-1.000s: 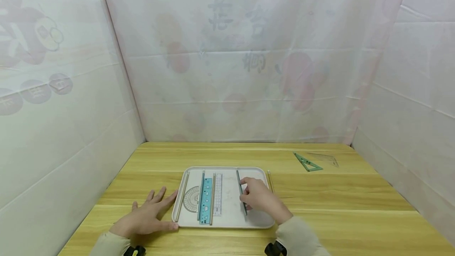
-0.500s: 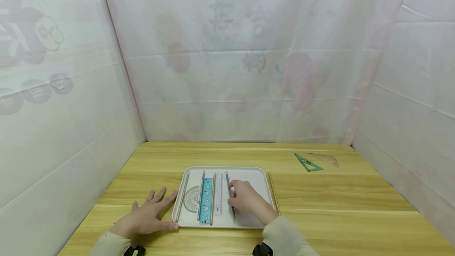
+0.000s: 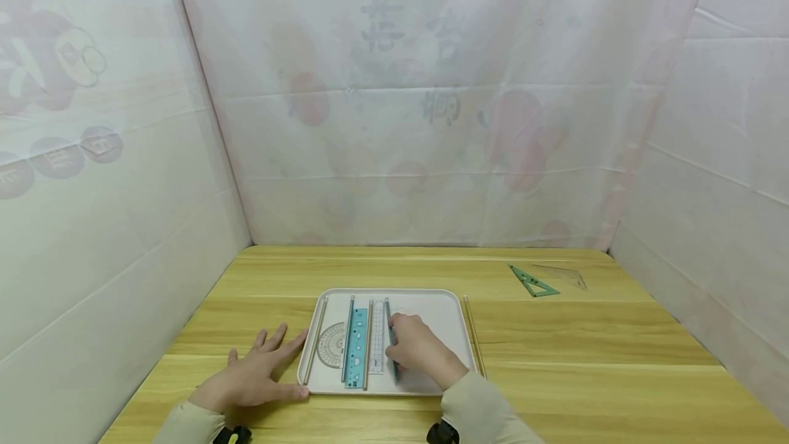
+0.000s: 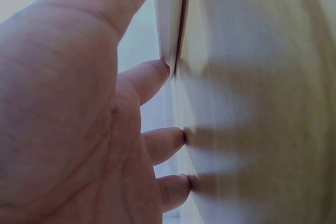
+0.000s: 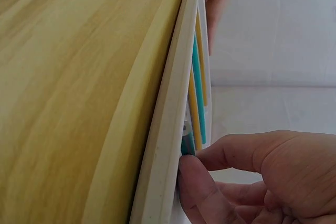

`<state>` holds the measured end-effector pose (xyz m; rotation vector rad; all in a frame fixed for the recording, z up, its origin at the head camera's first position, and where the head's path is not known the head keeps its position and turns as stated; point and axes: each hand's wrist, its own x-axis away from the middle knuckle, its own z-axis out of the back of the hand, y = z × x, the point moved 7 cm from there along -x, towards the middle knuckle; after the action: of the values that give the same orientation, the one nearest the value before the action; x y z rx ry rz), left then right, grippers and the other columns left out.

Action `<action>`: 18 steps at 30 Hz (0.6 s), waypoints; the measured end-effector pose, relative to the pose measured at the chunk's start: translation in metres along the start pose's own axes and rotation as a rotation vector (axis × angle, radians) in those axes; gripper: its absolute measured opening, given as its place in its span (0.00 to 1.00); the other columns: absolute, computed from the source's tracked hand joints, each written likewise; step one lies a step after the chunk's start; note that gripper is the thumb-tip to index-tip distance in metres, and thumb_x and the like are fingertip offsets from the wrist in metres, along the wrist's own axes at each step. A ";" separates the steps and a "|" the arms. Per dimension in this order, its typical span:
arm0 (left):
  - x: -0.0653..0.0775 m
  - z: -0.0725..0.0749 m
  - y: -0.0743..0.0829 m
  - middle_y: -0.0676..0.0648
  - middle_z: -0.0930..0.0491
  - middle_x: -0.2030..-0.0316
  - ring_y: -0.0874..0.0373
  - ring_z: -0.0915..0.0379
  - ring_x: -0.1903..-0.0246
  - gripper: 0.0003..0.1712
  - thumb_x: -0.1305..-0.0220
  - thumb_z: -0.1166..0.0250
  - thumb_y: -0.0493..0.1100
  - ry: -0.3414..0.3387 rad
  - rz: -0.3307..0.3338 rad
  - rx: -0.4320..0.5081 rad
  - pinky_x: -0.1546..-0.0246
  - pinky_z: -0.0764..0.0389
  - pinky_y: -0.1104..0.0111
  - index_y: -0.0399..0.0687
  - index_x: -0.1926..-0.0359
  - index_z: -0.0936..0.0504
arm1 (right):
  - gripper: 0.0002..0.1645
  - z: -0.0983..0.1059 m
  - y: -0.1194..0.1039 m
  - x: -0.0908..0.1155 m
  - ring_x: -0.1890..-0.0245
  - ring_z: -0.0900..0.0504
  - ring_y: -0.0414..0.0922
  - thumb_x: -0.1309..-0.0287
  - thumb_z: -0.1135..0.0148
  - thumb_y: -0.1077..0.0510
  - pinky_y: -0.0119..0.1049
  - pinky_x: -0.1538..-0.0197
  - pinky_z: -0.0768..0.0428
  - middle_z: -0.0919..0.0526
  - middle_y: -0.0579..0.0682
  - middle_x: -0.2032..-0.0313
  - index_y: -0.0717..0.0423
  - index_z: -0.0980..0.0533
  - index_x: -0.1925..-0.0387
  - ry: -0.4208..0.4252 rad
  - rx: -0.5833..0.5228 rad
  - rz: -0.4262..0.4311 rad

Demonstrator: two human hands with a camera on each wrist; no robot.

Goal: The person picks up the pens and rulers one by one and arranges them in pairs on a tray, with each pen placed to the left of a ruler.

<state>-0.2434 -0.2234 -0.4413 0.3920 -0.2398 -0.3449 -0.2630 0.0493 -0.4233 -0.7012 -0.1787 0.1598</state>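
Observation:
My right hand (image 3: 419,347) pinches a teal pencil (image 3: 388,314) between thumb and fingers, low over the white tray (image 3: 431,300) and just right of a clear ruler (image 3: 378,338). In the right wrist view, the pencil's end (image 5: 187,142) shows at the fingertips, inside the tray wall. My left hand (image 3: 255,372) lies spread at the tray's left side, with thumb and index finger touching its rim. From left to right, the tray also holds a gold pencil (image 3: 316,341), a clear protractor (image 3: 331,345), another teal pencil (image 3: 348,338), a blue ruler (image 3: 356,351) and a second gold pencil (image 3: 368,348).
Another gold pencil (image 3: 473,334) lies along the tray's right outer edge, on the wooden table (image 3: 585,362). Farther back on the right are a green set square (image 3: 533,285) and a clear set square (image 3: 564,274). Pale cloth walls (image 3: 401,122) enclose the table's back and sides.
My right hand has carried the teal pencil leftward across the tray, from its right part to beside the clear ruler. My left hand has stayed in place at the rim.

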 end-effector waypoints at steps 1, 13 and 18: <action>0.000 0.000 0.000 0.29 0.52 0.15 0.12 0.63 0.21 0.63 0.42 0.27 0.75 -0.001 0.000 0.001 0.42 0.62 0.07 0.62 0.14 0.43 | 0.32 -0.001 -0.001 0.000 0.79 0.20 0.43 0.36 0.32 0.68 0.34 0.75 0.22 0.22 0.52 0.74 0.73 0.28 0.32 0.000 0.005 0.000; 0.000 0.000 -0.001 0.29 0.53 0.15 0.12 0.64 0.21 0.63 0.42 0.27 0.76 -0.006 -0.002 -0.001 0.42 0.62 0.07 0.62 0.14 0.45 | 0.32 -0.004 -0.005 -0.001 0.80 0.25 0.40 0.35 0.30 0.67 0.31 0.77 0.25 0.25 0.48 0.78 0.73 0.27 0.32 0.007 0.025 0.023; 0.001 -0.001 -0.002 0.29 0.53 0.15 0.13 0.64 0.21 0.63 0.42 0.28 0.77 -0.003 -0.003 0.005 0.42 0.64 0.08 0.62 0.14 0.44 | 0.32 -0.003 -0.007 0.000 0.81 0.26 0.40 0.35 0.30 0.66 0.30 0.77 0.30 0.25 0.47 0.79 0.73 0.27 0.32 0.009 0.040 0.038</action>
<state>-0.2430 -0.2250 -0.4426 0.3969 -0.2433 -0.3481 -0.2622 0.0419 -0.4207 -0.6653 -0.1529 0.1961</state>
